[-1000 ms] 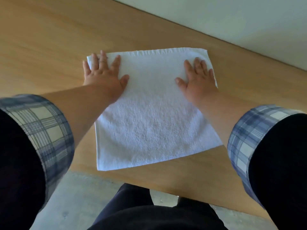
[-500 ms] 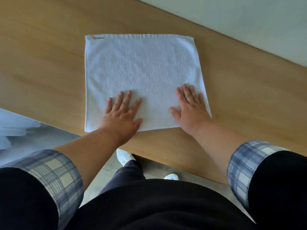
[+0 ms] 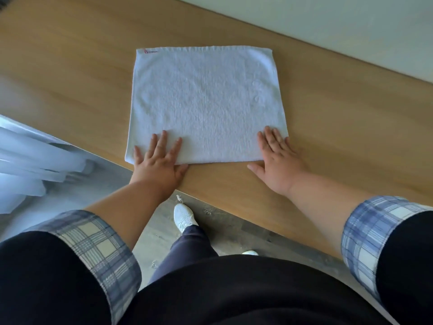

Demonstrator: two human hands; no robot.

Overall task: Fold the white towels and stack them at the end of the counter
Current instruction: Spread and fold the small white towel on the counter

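Observation:
A white towel [image 3: 206,102] lies flat and square on the wooden counter [image 3: 339,118], a small red mark at its far left corner. My left hand [image 3: 159,163] lies flat with straight fingers on the towel's near left corner, its palm over the near edge. My right hand [image 3: 276,163] is flat too, fingers on the near right corner, thumb and palm on bare wood. Neither hand grips the cloth.
The counter's near edge [image 3: 234,207] runs diagonally from left down to right, with grey floor and my white shoe [image 3: 185,216] below it. White fabric [image 3: 28,165] hangs at the left past the counter's edge. A pale wall [image 3: 328,22] borders the counter's far side.
Both hands have slid from the towel's far corners toward me along its surface and now sit at the near corners. The towel stays flat.

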